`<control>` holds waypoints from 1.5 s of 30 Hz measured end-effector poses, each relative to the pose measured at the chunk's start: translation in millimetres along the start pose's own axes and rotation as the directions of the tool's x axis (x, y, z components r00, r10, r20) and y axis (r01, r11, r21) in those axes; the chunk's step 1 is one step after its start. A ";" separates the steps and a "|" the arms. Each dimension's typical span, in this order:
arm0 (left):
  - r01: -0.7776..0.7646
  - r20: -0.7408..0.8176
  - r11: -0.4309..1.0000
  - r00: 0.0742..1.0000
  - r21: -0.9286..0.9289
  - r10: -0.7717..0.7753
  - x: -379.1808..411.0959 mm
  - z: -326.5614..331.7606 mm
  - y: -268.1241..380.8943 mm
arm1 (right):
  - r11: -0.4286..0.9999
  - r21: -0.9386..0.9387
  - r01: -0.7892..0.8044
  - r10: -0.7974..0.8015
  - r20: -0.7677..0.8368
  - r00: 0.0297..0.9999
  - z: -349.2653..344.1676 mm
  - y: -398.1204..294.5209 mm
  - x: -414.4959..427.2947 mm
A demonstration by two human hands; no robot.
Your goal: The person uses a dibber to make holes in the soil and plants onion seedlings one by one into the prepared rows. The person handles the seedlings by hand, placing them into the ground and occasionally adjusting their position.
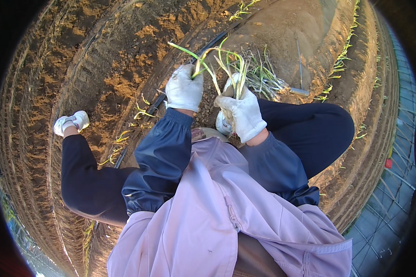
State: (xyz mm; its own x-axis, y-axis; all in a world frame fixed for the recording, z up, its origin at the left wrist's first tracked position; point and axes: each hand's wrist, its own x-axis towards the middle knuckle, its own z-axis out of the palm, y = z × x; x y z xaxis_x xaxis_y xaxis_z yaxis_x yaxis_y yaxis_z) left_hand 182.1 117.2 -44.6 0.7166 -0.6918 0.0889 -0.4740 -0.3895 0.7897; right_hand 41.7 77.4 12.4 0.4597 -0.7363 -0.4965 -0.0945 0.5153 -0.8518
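Observation:
Both hands wear white gloves. My right hand [242, 112] is closed around a small bunch of onion-like seedlings [241, 74], their pale stems and green leaves standing up out of the fist. To its left, my left hand [184, 86] pinches the green leaves of a seedling [199, 65] between thumb and fingers. Some leaves arch across the gap between the two hands. Just beyond my right hand, a loose pile of similar seedlings [263, 78] lies on the soil, partly hidden by the held bunch.
A black hose [216, 39] runs along the furrow. Young plants stand in rows at left [119, 140] and right [343, 57]. Near the pile lies a thin rod [299, 64]. My knees are spread, with one white shoe [73, 123] out left. Blue-grey sheeting [388, 204] borders the right.

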 end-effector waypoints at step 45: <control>0.762 0.803 -0.266 0.588 -0.591 -0.099 14.1 -10.0 -35.4 | 0.995 -0.025 -0.100 0.100 0.006 0.995 -0.7 -0.1 7.1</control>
State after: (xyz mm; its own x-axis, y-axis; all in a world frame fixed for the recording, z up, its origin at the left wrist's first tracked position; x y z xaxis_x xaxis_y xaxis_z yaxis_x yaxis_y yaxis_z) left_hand 214.2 127.4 -65.2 0.0578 -0.8565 -0.5129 0.9742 -0.0639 0.2164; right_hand 44.4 71.8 8.8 0.4534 -0.6784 -0.5781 -0.1615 0.5753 -0.8018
